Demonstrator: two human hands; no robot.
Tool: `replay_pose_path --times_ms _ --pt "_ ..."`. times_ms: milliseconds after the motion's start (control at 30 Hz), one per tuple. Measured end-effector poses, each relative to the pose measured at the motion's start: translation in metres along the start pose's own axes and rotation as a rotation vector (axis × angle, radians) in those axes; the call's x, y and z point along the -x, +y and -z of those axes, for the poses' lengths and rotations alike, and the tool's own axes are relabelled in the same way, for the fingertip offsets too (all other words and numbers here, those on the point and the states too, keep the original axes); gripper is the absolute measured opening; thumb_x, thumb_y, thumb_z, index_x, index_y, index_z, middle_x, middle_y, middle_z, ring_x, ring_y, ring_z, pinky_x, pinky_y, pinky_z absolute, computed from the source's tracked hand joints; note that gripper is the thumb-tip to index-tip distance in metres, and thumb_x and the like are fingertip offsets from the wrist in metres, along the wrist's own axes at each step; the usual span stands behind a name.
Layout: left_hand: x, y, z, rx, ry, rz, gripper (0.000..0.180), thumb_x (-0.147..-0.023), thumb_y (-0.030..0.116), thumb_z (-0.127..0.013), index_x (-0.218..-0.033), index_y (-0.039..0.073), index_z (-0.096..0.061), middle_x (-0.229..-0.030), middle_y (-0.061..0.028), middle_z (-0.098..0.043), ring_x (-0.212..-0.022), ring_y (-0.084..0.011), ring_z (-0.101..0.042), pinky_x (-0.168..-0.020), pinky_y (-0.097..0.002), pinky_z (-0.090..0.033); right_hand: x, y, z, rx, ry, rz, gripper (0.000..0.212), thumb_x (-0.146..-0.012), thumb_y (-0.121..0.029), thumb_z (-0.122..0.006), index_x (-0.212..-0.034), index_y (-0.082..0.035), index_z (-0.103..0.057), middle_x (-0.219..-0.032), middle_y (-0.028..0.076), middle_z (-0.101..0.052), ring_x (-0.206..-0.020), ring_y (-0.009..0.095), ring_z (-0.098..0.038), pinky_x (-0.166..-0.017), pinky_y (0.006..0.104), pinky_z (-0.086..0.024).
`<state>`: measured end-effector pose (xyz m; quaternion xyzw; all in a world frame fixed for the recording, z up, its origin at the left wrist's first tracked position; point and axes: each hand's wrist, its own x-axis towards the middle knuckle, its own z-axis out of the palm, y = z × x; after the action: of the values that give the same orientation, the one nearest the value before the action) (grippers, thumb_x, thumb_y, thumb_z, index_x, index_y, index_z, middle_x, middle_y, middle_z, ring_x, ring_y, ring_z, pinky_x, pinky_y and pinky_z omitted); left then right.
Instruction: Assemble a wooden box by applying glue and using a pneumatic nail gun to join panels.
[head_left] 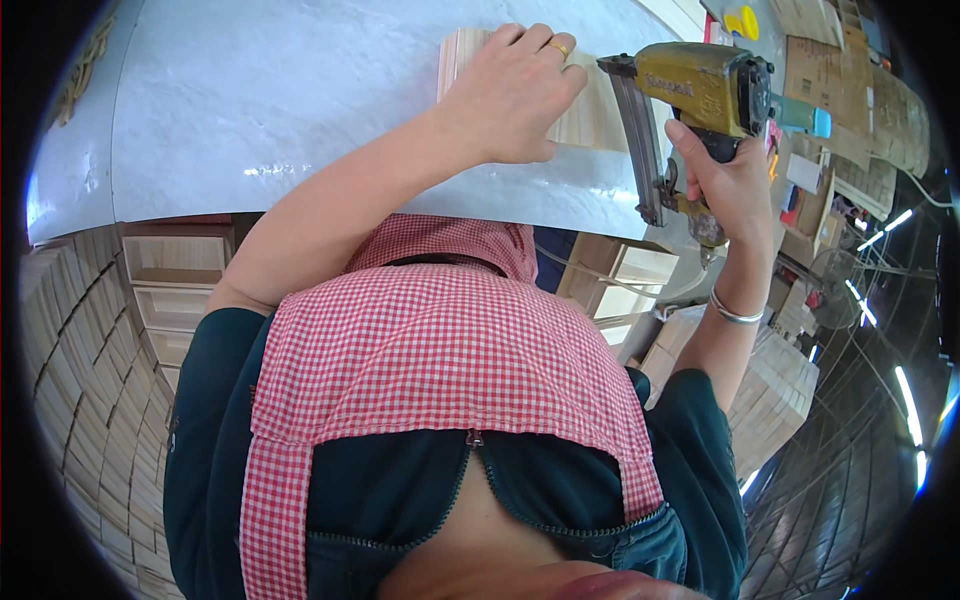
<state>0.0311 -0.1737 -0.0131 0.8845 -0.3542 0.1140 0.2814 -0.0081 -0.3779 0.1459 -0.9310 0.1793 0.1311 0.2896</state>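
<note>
On the pale worktable (280, 90) lies a light wooden piece (590, 118), box-like with a layered left end; its exact form is partly covered. My left hand (525, 95), a ring on one finger, reaches across it from above with the fingers bent over its far edge, gripping it. In my right hand (735, 185) is a yellow and black air nail gun (690, 85), the fingers wrapped round its handle. The gun's nose is beside the right end of the wood, its long magazine slanting down toward the table's near edge. Whether the nose touches the wood I cannot tell.
Stacked wooden boxes (180, 310) and piled wood (90, 370) stand below the table at left. More wooden pieces (770, 395) are stacked at right, below a fan (835, 285). Cardboard (815, 95) and a yellow object (742, 22) lie far right. A thin hose (600, 272) runs under the table edge.
</note>
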Motion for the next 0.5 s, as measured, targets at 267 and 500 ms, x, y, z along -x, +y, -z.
replay_pose_path --times_ms 267,500 --pt "0.002 -0.001 -0.001 0.021 0.004 0.026 0.038 -0.059 0.024 -0.083 -0.092 0.010 -0.072 -0.119 -0.0117 -0.062 -0.105 -0.0268 -0.053 -0.094 -0.0379 -0.040 -0.007 -0.002 -0.006 -0.015 -0.024 0.013 0.029 -0.085 -0.024 -0.081 -0.091 0.002 -0.069 -0.058 0.002 -0.059 -0.042 0.008 -0.046 -0.038 0.0216 -0.036" --pt "-0.001 0.001 0.003 0.097 0.025 -0.023 0.055 -0.061 0.029 -0.080 -0.109 0.007 -0.064 -0.132 -0.0144 -0.055 -0.117 -0.0325 -0.051 -0.100 -0.0433 -0.040 0.009 -0.003 -0.007 0.030 0.037 0.069 0.026 -0.090 -0.022 -0.077 -0.098 0.001 -0.069 -0.063 0.001 -0.061 -0.048 0.010 -0.052 -0.045 0.0227 -0.043"
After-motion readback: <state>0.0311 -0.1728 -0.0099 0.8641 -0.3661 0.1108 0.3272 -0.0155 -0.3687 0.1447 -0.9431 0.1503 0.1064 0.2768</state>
